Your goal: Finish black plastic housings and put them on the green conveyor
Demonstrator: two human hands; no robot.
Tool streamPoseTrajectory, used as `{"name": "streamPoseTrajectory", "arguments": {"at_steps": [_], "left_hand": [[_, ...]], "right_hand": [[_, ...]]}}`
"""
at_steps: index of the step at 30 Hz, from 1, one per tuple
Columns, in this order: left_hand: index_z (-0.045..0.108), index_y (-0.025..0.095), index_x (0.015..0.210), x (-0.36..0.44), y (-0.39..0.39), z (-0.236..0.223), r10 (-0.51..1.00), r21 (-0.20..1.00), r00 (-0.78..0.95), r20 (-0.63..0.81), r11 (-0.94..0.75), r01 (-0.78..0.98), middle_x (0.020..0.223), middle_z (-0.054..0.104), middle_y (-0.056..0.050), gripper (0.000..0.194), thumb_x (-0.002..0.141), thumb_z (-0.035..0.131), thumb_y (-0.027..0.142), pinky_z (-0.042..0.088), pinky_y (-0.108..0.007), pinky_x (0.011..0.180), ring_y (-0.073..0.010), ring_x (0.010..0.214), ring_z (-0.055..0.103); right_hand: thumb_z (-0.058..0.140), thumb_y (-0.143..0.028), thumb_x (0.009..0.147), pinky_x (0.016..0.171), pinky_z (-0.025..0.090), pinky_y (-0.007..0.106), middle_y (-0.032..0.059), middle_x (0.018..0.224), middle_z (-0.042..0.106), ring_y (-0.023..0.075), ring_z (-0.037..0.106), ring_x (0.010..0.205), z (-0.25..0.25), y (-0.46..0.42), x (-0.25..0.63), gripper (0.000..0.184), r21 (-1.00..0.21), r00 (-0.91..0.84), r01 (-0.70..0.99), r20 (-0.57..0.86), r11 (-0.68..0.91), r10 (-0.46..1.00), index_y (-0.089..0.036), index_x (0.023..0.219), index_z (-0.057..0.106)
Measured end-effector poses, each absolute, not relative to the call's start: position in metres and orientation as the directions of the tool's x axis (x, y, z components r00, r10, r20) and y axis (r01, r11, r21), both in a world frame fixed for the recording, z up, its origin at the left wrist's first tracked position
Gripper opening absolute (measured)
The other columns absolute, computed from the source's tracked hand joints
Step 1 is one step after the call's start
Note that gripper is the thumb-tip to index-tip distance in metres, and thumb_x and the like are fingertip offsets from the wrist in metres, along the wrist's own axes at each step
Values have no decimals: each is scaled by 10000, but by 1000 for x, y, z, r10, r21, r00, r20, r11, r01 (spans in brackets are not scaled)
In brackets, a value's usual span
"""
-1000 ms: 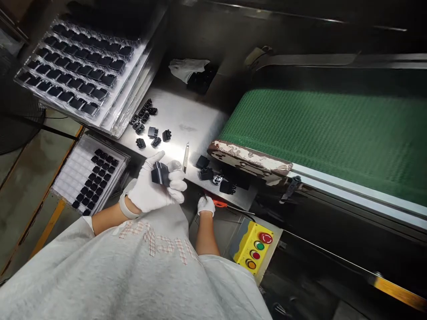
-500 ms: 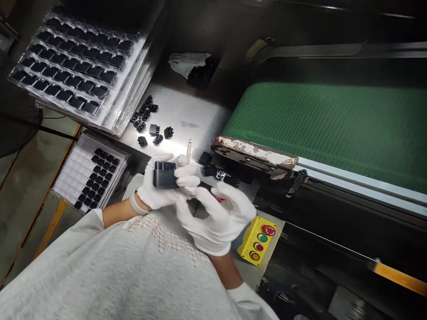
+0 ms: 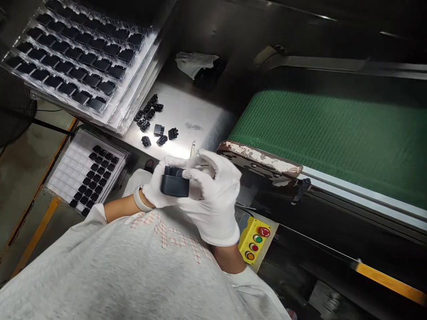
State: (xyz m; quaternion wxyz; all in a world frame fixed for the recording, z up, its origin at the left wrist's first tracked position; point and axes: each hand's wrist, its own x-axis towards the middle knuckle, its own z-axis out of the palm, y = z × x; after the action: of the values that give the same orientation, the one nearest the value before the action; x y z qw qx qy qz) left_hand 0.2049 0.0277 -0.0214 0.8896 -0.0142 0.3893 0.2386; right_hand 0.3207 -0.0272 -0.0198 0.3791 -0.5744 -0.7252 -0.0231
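Both my hands wear white gloves and meet in front of my chest. My left hand (image 3: pixel 154 192) is closed round a black plastic housing (image 3: pixel 175 183), a boxy part with an open top. My right hand (image 3: pixel 215 195) curls over the housing's right side, its fingers pressed against the part and against my left fingers. A slim metal tweezer tip (image 3: pixel 192 149) pokes up just behind the hands. Whether my right hand also holds a small tool is hidden.
Several loose small black parts (image 3: pixel 156 122) lie on the steel table (image 3: pixel 187 111). Stacked clear trays of black parts (image 3: pixel 76 58) sit at the upper left, a white grid tray (image 3: pixel 75 166) lower left. A green conveyor belt (image 3: pixel 333 133) runs right. A yellow button box (image 3: pixel 255 242) and a crumpled cloth (image 3: pixel 195 62) are nearby.
My right hand rose from the table edge near the red-handled tool and closed onto the black housing held by my left hand. The housing turned in my left hand.
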Motion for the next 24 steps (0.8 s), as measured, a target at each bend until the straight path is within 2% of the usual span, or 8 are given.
{"name": "streamPoseTrajectory", "arguments": {"at_steps": [2, 5, 8, 11, 16, 18, 21, 24], "left_hand": [[656, 190, 946, 205, 33, -17, 405, 92, 636, -657, 881, -465, 626, 567, -10, 183, 831, 576, 309, 574, -310, 729, -204, 769, 665], [660, 172, 1030, 203, 39, -13, 364, -17, 720, -591, 887, -462, 710, 635, -40, 301, 881, 519, 393, 575, -326, 747, -218, 800, 685], [659, 166, 1053, 196, 41, -11, 360, -4, 731, -580, 896, -445, 851, 692, -80, 364, 891, 511, 457, 573, -350, 815, -248, 913, 697], [658, 170, 1024, 187, 41, -9, 385, 51, 737, -556, 900, -432, 913, 700, -87, 365, 884, 520, 478, 562, -379, 894, -269, 1023, 680], [654, 173, 1025, 179, 41, -1, 492, 251, 780, -387, 870, -425, 1022, 690, -89, 405, 780, 705, 492, 523, -416, 996, -296, 1149, 629], [643, 190, 1097, 177, 41, 2, 522, 351, 783, -338, 842, -410, 1121, 674, -89, 437, 769, 751, 457, 503, -410, 1020, -290, 1180, 612], [605, 231, 1196, 174, 41, 4, 574, 543, 744, -341, 767, -342, 1265, 624, -80, 477, 764, 771, 346, 486, -390, 1029, -277, 1232, 586], [585, 208, 1187, 172, 42, 3, 663, 747, 699, -267, 601, -284, 1343, 577, -95, 562, 669, 800, 238, 453, -388, 1077, -300, 1321, 521]], "right_hand": [[617, -332, 835, 917, 502, 430, 112, 1237, 554, 269, 554, 1148, -15, -23, 320, 232, -383, -48, 865, 581, 325, 813, -203, 999, 515], [626, -282, 832, 904, 515, 422, 110, 1214, 565, 266, 568, 1123, -9, -18, 319, 215, -367, -30, 878, 602, 309, 798, -203, 984, 496], [627, -235, 810, 884, 520, 431, 104, 1197, 577, 276, 581, 1106, -3, -15, 321, 225, -353, -7, 895, 600, 273, 800, -201, 991, 498], [621, -247, 796, 886, 525, 443, 99, 1209, 580, 282, 582, 1120, -1, -15, 325, 232, -409, -5, 870, 550, 274, 835, -199, 995, 512], [658, -235, 755, 882, 545, 437, 84, 1204, 592, 265, 590, 1129, -5, -11, 327, 286, -556, 38, 784, 485, 275, 874, -209, 1007, 525], [686, -240, 749, 877, 546, 427, 77, 1186, 600, 254, 605, 1102, -6, -8, 327, 302, -564, 37, 773, 497, 290, 867, -211, 1002, 523], [694, -251, 764, 875, 541, 415, 87, 1162, 604, 245, 614, 1084, -7, -5, 325, 293, -545, 28, 780, 520, 306, 853, -206, 993, 516], [681, -281, 791, 870, 535, 407, 94, 1142, 608, 242, 612, 1075, -7, -3, 324, 269, -552, 15, 769, 522, 324, 853, -198, 988, 518]]}}
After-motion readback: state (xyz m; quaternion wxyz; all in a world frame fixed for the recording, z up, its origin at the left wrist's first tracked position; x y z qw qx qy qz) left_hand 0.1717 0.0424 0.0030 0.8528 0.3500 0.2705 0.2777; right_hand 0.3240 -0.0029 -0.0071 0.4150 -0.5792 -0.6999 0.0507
